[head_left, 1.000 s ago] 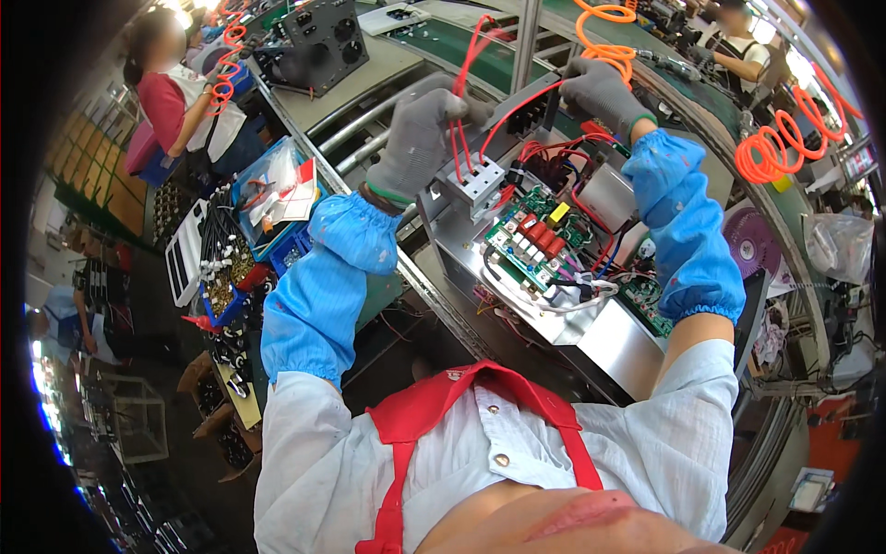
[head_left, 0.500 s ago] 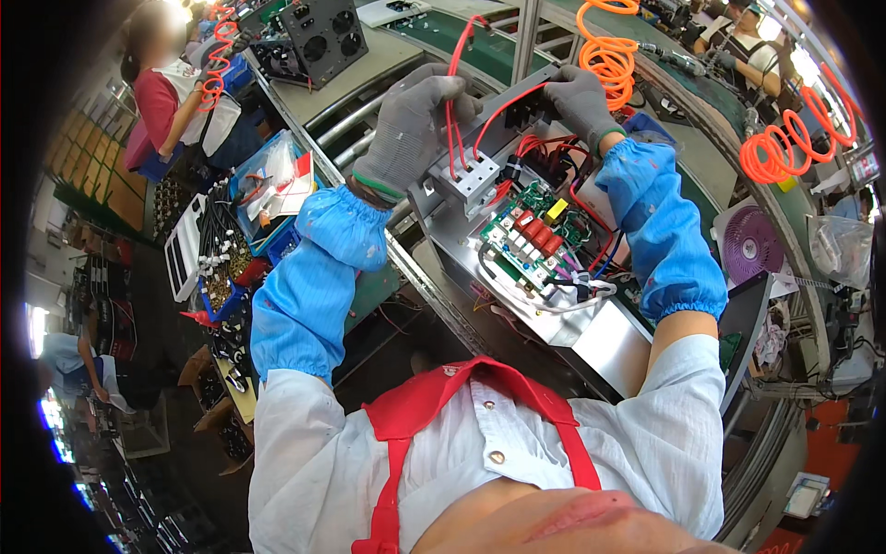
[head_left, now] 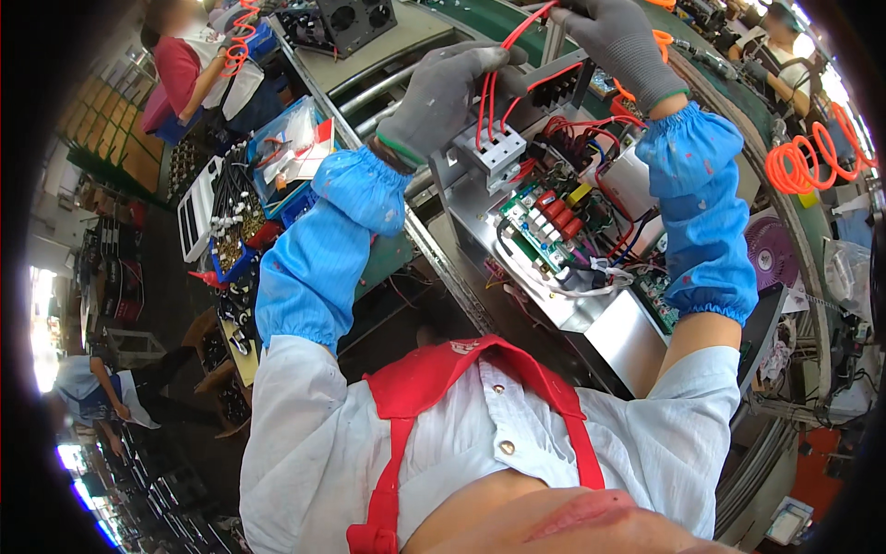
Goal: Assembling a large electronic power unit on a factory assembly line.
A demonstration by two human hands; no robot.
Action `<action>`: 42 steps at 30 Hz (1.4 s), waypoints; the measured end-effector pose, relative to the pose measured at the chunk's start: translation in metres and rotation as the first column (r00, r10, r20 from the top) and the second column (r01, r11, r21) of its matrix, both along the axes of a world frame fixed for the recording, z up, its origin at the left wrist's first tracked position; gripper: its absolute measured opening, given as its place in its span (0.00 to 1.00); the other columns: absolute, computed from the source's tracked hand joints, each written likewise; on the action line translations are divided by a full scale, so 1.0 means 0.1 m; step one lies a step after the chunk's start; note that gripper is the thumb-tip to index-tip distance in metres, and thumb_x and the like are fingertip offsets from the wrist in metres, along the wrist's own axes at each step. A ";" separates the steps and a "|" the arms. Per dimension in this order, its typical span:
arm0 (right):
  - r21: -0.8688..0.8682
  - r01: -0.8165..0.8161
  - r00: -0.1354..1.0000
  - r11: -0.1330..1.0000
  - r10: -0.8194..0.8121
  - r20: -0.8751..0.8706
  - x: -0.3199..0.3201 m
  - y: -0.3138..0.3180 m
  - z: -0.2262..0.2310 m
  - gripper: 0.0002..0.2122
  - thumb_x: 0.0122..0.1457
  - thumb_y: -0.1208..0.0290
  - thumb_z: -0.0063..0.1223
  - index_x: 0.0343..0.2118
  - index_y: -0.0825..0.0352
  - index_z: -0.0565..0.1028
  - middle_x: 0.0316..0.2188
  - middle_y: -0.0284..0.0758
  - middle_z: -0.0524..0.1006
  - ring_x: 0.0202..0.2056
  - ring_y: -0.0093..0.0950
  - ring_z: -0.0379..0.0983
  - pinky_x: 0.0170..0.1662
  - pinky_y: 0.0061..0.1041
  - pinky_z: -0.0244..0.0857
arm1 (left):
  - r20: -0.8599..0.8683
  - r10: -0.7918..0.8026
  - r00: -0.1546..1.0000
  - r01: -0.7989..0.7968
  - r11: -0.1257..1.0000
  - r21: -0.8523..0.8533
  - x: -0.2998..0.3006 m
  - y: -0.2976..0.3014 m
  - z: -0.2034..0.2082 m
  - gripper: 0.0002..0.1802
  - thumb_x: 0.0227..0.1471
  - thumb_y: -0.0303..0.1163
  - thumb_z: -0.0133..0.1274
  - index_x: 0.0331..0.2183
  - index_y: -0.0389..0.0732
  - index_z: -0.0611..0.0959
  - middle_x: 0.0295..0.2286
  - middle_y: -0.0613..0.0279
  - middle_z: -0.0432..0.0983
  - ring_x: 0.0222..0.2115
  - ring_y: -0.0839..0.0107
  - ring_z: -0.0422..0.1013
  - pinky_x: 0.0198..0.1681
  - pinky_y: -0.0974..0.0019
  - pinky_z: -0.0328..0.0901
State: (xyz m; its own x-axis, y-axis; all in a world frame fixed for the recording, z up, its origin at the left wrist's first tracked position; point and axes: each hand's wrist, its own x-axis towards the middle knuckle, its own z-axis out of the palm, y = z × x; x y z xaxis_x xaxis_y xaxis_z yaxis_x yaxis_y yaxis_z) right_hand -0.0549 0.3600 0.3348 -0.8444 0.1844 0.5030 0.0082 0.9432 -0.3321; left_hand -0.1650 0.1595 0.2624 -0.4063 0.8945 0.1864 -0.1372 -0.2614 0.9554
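Note:
Both my hands wear grey gloves. My left hand [head_left: 443,97] is closed in a pinch around red wires [head_left: 486,109] just above a grey terminal block [head_left: 496,155]. The wires' lower ends go into that block, which sits at the far left corner of an open metal chassis [head_left: 614,346]. Up and to the right, my right hand [head_left: 620,42] is closed at the upper ends of the same wires; its fingertips are partly cut off by the frame's edge. Inside the chassis lies a green circuit board [head_left: 531,231] with red capacitors [head_left: 557,217] and more wiring.
Blue bins [head_left: 286,166] of small parts and a bundle of black cables [head_left: 235,189] stand at left. Behind is a roller conveyor [head_left: 374,120] with a black fan unit [head_left: 358,20]. Orange coiled hoses [head_left: 812,166] hang at right near a purple fan [head_left: 771,251]. Other people work nearby.
My right hand has moved up from the chassis's far end panel to the upper ends of the red wires. My left hand stays by the terminal block. The whole view has shifted slightly.

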 end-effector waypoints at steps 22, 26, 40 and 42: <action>-0.539 0.274 0.959 0.797 -0.269 0.089 -0.04 0.33 -1.10 0.08 0.52 0.73 0.55 0.33 0.71 0.77 0.22 0.32 0.77 0.24 0.19 0.74 0.29 0.19 0.70 | 0.093 0.210 0.973 -0.217 0.973 0.079 -0.06 0.08 -0.15 0.19 0.53 0.36 0.51 0.40 0.28 0.77 0.32 0.51 0.77 0.36 0.65 0.74 0.47 0.63 0.66; -0.596 0.199 0.968 0.778 -0.250 -0.003 -0.08 0.38 -1.19 0.08 0.51 0.74 0.55 0.33 0.72 0.77 0.23 0.33 0.77 0.24 0.19 0.75 0.29 0.19 0.71 | 0.039 0.213 0.976 -0.215 0.975 0.052 -0.02 0.09 -0.11 0.19 0.52 0.34 0.52 0.41 0.28 0.78 0.33 0.51 0.77 0.37 0.65 0.74 0.47 0.64 0.67; -0.616 0.275 0.934 0.738 -0.358 -0.011 -0.15 0.33 -1.24 0.09 0.51 0.73 0.57 0.34 0.71 0.78 0.28 0.36 0.80 0.28 0.22 0.77 0.31 0.20 0.72 | -0.014 0.189 0.982 -0.189 0.981 0.045 0.00 0.10 -0.11 0.18 0.53 0.32 0.52 0.43 0.30 0.78 0.38 0.52 0.78 0.40 0.66 0.74 0.50 0.67 0.66; -0.642 0.271 0.933 0.717 -0.359 -0.008 -0.15 0.32 -1.23 0.09 0.51 0.74 0.56 0.35 0.72 0.78 0.28 0.37 0.79 0.28 0.23 0.78 0.32 0.21 0.73 | -0.051 0.186 0.981 -0.185 0.982 0.038 0.01 0.11 -0.10 0.19 0.53 0.33 0.52 0.44 0.31 0.78 0.38 0.53 0.78 0.40 0.67 0.74 0.50 0.67 0.66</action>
State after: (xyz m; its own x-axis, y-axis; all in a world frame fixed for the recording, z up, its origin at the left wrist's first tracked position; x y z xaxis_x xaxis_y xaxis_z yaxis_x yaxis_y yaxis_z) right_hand -0.0694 0.3922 0.2114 -0.6192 0.7359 0.2740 0.1846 0.4756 -0.8600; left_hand -0.1637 0.1705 0.2522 -0.5531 0.7975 0.2411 -0.0317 -0.3093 0.9504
